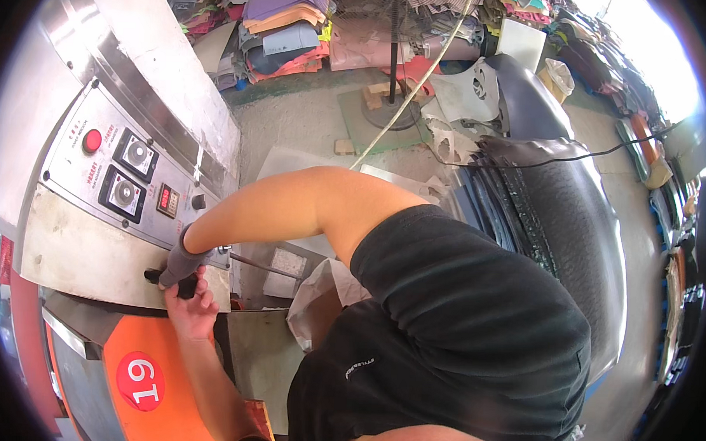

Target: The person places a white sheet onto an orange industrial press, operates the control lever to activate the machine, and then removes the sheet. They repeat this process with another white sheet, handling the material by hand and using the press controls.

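A machine's control panel stands at my left, with a red push button, two round dials and a small red-lit display. My right arm reaches across in front of me, and my right hand, in a grey glove or cuff, is against the panel's lower part. Its fingers are closed and partly hidden. Just below, my bare left hand is raised, its fingers curled around a small black part that touches the right hand. A black slot or handle shows beside them on the pale panel.
Below the panel is an orange machine cover with a round red sticker. Dark sheets of leather-like material are stacked at my right. A stand fan, a pale pole and piles of coloured material are farther off. A white bag stands near my torso.
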A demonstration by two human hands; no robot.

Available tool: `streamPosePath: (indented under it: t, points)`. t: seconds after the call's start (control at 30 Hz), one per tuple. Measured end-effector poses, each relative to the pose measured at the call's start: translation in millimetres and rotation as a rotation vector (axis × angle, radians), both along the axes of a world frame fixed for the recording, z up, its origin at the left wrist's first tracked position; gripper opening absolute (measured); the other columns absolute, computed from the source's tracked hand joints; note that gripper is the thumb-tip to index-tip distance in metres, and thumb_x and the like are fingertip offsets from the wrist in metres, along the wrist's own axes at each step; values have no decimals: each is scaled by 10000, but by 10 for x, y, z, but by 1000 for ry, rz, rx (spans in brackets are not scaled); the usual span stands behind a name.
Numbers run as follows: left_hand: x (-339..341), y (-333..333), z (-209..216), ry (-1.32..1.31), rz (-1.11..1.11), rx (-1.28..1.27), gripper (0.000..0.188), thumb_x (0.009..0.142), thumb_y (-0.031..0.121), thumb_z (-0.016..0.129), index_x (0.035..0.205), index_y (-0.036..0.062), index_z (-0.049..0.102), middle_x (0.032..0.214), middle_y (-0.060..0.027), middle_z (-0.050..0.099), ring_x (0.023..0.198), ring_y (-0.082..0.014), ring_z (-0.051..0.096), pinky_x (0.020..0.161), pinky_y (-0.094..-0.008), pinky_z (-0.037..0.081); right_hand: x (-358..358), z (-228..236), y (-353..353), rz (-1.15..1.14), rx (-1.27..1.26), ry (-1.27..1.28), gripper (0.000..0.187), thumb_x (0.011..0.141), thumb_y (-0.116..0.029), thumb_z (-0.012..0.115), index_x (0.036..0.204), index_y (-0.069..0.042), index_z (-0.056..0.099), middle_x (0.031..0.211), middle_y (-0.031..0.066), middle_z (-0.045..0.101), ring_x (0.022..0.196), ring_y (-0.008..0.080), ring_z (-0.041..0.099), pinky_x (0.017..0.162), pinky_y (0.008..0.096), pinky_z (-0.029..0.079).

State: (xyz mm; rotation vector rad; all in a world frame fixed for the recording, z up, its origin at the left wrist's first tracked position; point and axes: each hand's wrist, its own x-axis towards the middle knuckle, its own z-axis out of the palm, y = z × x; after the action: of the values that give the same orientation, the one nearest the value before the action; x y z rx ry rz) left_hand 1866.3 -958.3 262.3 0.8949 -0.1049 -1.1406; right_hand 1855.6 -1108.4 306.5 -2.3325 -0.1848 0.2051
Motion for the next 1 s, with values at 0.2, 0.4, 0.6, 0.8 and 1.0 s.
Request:
streamPosePath:
  t: [0.2, 0.4, 0.6, 0.8, 1.0]
  points:
    - [-19, -116, -218, -67, 41, -278, 480, 822, 415, 450, 1050, -4, 499, 669, -21, 479, 389, -116, 380, 511, -301, 471, 109, -39, -36, -2, 154, -5, 560, 765, -572, 432, 1070, -122, 566, 1090, 113, 547, 988, 300, 543, 751, 458, 446]
    - [36, -134, -327, -103, 37, -357, 469, 774, 441, 532, 1003, 33, 498, 610, 5, 391, 402, -107, 305, 511, -298, 395, 261, -485, 289, 259, 2202, -106, 566, 760, -575, 457, 1108, -138, 547, 1137, 96, 529, 1017, 293, 532, 750, 472, 445]
    - [130, -198, -666, -30, 68, -664, 551, 742, 342, 629, 1133, 2, 441, 707, -26, 372, 581, -125, 373, 578, -310, 398, 243, -938, 664, 751, 2688, -293, 578, 756, -578, 481, 1145, -154, 528, 1185, 79, 511, 1046, 287, 521, 749, 485, 443]
    - [221, -427, -824, -106, 11, -1011, 526, 749, 328, 620, 1154, 31, 465, 974, -91, 534, 864, -194, 510, 714, -382, 418, 148, -1107, 743, 852, 2714, -318, 596, 751, -581, 505, 1183, -170, 508, 1232, 62, 494, 1075, 280, 510, 748, 499, 442]
    - [45, -559, -757, -122, 252, -949, 513, 769, 333, 592, 1163, 29, 473, 1104, -107, 526, 993, -237, 499, 776, -407, 426, 131, -1184, 737, 880, 2672, -255, 610, 748, -549, 545, 1234, -189, 471, 1287, 41, 457, 1126, 278, 483, 756, 521, 441]
